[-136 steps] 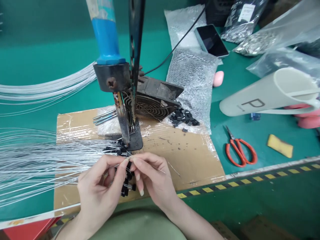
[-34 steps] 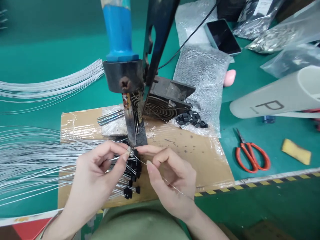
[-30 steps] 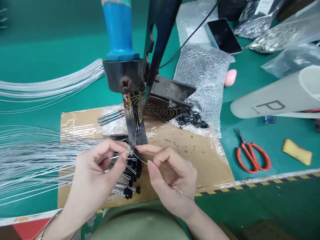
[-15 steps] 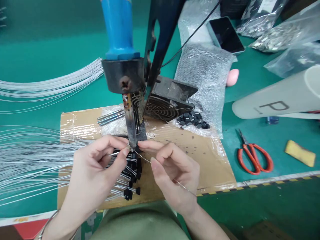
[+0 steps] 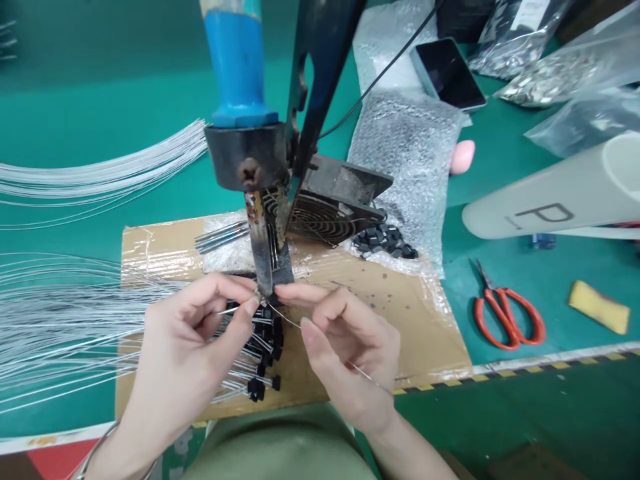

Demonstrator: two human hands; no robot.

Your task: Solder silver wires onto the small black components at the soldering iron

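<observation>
My left hand [image 5: 193, 343] pinches the end of a thin white wire between thumb and forefinger, right under the tip of the soldering iron [image 5: 260, 250], which hangs down from a blue handle [image 5: 237, 67] in a black clamp. My right hand [image 5: 345, 347] pinches a fine strand of solder wire [image 5: 363, 375] and holds its end at the same tip. Both fingertips meet just below the iron. Beneath my hands lie several white wires with small black parts [image 5: 260, 385] on their ends, resting on a taped cardboard sheet [image 5: 390, 313].
Bundles of white wires [image 5: 75, 320] fan out to the left. A black fan [image 5: 330, 210] sits behind the iron, with loose black parts [image 5: 383, 241] on bubble wrap. Red scissors [image 5: 505, 317], a yellow sponge [image 5: 599, 307], a white tube [image 5: 550, 203] and a phone [image 5: 447, 73] lie right.
Both hands have risen from lower on the cardboard to the iron's tip and stay there. Over the last second they hardly move; the view shifts slightly.
</observation>
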